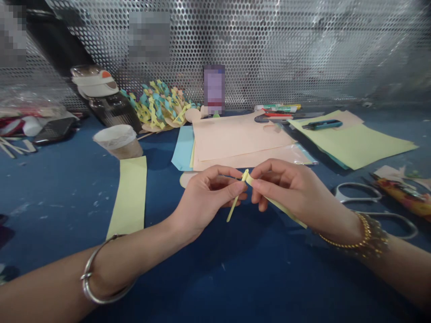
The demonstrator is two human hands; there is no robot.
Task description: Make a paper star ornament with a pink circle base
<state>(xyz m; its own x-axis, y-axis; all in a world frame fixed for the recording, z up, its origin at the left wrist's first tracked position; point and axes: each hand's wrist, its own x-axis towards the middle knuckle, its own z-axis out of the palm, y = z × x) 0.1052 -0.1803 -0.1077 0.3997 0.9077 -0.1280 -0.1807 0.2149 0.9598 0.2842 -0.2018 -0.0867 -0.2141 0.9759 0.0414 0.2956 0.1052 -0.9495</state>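
Head view, near to far: silver bangle (85, 278) on L forearm, gold beaded bracelet (365, 231) on R wrist, both arms over the near side of the blue worktop (208, 278). L hand (212, 188) pinches a thin yellow strip (233, 208) btwn thumb & fingers; R hand (289, 184) pinches the same strip just beside, fingertips nearly meeting. Strip is bent into a small fold at top, approx. mid worktop, one end hanging below L fingers, other tail running out under R hand. Wider yellow paper piece (129, 197) lies twd L edge, near end hidden behind L forearm, far end just by a cup (131, 146) w/ whitish rim. Twd R edge: scissors (340, 195), grey handle loops showing, partly behind R wrist; patterned packet (400, 190) nr them. Beyond the hands, peach paper stack (235, 139), w/ lt. blue sheet (183, 146) poking out on its L; to its R, yellow sheets (363, 141) w/ a cutter (322, 125) on top. Nr far edge, L to R: dark bottle (112, 110) w/ pale lid; heap of yellow, blue & peach paper bits (161, 107); upright phone (214, 89), screen blurred; a few markers (281, 108). Perforated metal panel (303, 54) stands behind.
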